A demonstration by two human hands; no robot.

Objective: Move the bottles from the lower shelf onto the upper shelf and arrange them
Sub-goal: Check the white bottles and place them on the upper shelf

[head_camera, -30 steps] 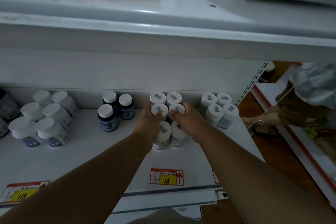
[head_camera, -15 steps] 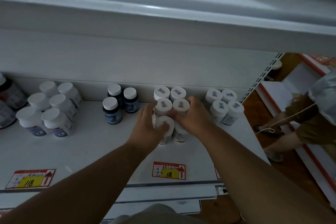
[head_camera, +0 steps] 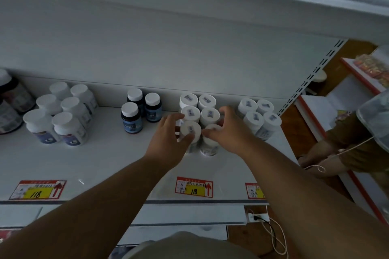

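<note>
On the white shelf [head_camera: 63, 166] a block of six white bottles [head_camera: 207, 102] stands two across and three deep, every one upright with its long axis vertical and its white cap facing up; what is inside them cannot be seen. The left hand [head_camera: 168, 143] curls round the front-left bottle [head_camera: 190, 132], thumb across its cap and fingers down its left side. The right hand [head_camera: 229, 132] arches over the front-right bottle [head_camera: 210, 145], thumb lying on its cap and fingers spread and bent behind it, so it looks like a loose grip on that bottle.

Just to the right stand four more white bottles [head_camera: 255, 119] of the same kind, two by two. To the left are three dark blue bottles [head_camera: 131, 119] with white caps, and further left six white-capped bottles [head_camera: 67, 124] in pairs. All stand upright. Price tags [head_camera: 193, 187] marked 118 sit along the shelf's front edge. Another person's arm [head_camera: 320, 153] shows at the right.
</note>
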